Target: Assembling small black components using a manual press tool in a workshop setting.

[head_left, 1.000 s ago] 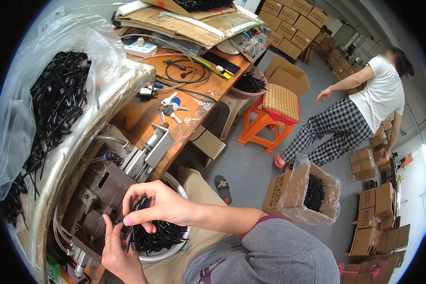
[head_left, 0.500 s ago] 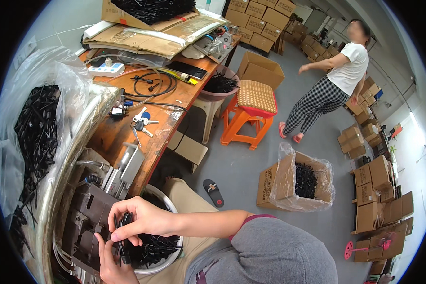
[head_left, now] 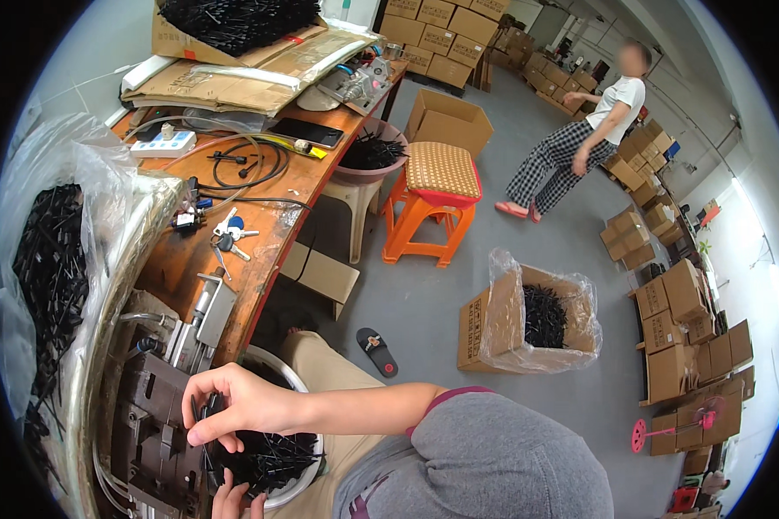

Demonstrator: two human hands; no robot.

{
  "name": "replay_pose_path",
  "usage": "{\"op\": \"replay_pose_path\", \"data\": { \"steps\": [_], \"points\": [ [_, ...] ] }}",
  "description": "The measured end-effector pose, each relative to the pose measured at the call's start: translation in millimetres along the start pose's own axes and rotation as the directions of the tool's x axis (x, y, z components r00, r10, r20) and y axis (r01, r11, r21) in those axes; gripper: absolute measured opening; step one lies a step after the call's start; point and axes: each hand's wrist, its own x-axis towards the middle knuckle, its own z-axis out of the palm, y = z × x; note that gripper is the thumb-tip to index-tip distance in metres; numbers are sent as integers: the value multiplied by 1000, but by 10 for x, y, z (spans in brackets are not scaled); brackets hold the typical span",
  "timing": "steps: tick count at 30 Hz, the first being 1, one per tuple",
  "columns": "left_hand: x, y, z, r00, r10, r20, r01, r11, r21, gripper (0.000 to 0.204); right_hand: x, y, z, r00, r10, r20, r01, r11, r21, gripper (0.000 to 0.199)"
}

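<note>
Small factory workshop: metal fixture [head_left: 147, 394] by wooden workbench [head_left: 268, 232], stacked cardboard cartons [head_left: 446, 39], open carton [head_left: 473, 336] of black parts [head_left: 545, 317].

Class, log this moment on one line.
Right hand: holding thin black parts | left hand: near white tub | tub: more black parts inside | metal fixture: near right hand

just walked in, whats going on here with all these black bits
A person in grey has a small bunch of thin black parts in the grip of the right hand. The left hand, partly out of view, is near that bunch; contact is unclear. Close by are a dark metal machine and a white-rimmed basket holding more black parts. Another person is on foot across the floor.
</note>
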Motion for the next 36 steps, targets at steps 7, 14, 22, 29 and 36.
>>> {"op": "replay_pose_path", "data": {
  "steps": [7, 14, 22, 29, 36],
  "points": [
    [27, -4, 10, 995, 95, 14, -96, 994, 49, 21, -6, -8, 0, 1000, -13, 3, 13, 1000, -20, 19],
    [-51, -69, 46, 998, 29, 59, -29, 1000, 0, 26, -30, 32, -3, 1000, -8, 3, 8, 1000, -20, 19],
    [-109, 69, -23, 918, 125, -375, -153, 987, -46, 54, -28, 123, 98, 999, 39, 14, -38, 996, -75, 18],
    [-209, 25, 90, 892, 74, -446, -145, 981, -127, 42, -72, 228, 245, 983, 162, 88, -148, 978, -144, 23],
    [-164, -6, 54, 798, -45, -601, -98, 974, -204, 36, -1, 96, 181, 986, 105, -130, -122, 984, -128, 24]
  ]
}}
